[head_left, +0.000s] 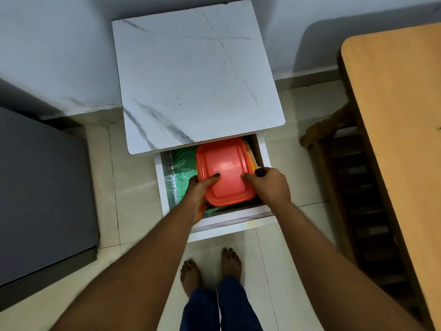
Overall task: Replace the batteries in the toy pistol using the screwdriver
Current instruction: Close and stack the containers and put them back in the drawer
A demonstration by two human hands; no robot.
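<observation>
A domestic room is indicated. Cream floor tiles (133, 187) and a painted wall (59, 44) are seen upper left, a marble-patterned bedside cabinet (198, 75) at centre, a wooden counter (401, 115) at right, and bare feet (191, 275) at the bottom.

Dim, bluish indoor light — soft glare on the orange lid (224, 172), wide-angle bending and blur toward the edges.

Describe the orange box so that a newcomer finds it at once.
Start at the white marble-patterned cabinet by the wall; its drawer is pulled open. Inside, on green liner, lies the orange lidded box, gripped by both hands; it is the drawer's only orange, rounded-cornered container.
</observation>
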